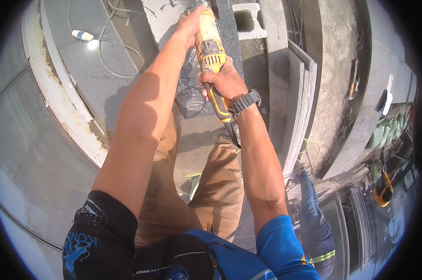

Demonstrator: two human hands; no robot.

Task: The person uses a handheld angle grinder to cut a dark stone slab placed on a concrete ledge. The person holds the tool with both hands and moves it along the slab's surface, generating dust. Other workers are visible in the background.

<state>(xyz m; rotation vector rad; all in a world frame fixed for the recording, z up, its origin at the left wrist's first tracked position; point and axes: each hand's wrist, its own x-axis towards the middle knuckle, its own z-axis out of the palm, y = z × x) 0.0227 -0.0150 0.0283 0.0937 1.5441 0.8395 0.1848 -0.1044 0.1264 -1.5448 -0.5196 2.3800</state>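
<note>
Both my hands grip a yellow and black angle grinder (210, 46) above a dark grey stone slab (191, 77). My left hand (191, 23) is closed on its front part, near the top edge of the view. Around the rear handle wraps my right hand (226, 81), with a dark watch on that wrist. A black cord (231, 132) runs from the handle's end down toward my legs. The grinder's head lies at the picture's upper edge, and I cannot make out its disc clearly.
A white and blue plug connector (82, 35) with grey cable lies on a slab to the left. Right of me, grey slabs (300, 102) stand on edge, near a hollow concrete block (248, 21). Another person (316, 224) is at lower right. An orange-handled tool (354, 79) lies farther right.
</note>
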